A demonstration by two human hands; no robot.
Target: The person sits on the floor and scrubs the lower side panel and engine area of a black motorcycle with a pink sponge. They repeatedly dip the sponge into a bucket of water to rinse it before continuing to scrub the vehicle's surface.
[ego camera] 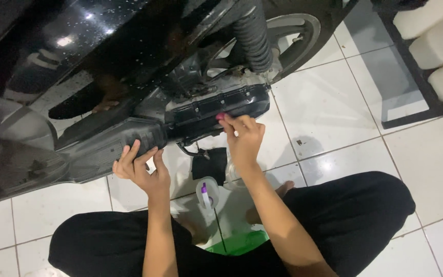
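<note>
White floor tiles (334, 107) with thin dark grout lines fill the background, and a black scooter (103, 46) stands across the upper left, its glossy side panel catching ceiling lights. At the top right, pale cushions (442, 43) sit in a dark frame.

Between the person's black-clad knees, a small clear container (207, 192) stands on the tiles with a narrow purple and white label running down its front; the print is too small to make out. Just below it lies something bright green (242, 243), partly hidden by the legs. A black cloth (210, 163) lies on the floor under the engine.

The black engine cover (216, 110) runs low along the scooter, ahead of the rear wheel (296, 36) and the ribbed shock (252, 33). The right hand (243, 137) is raised to the cover's lower edge, fingers curled shut around a small pink tool (220, 117) whose tip touches the cover. The left hand (138, 168) is open, fingers spread and pressed flat against the matte black intake duct (108, 149) just left of the cover. The cover thus sits above and between both hands, touching the right hand's tool, with the left hand near its left end.
</note>
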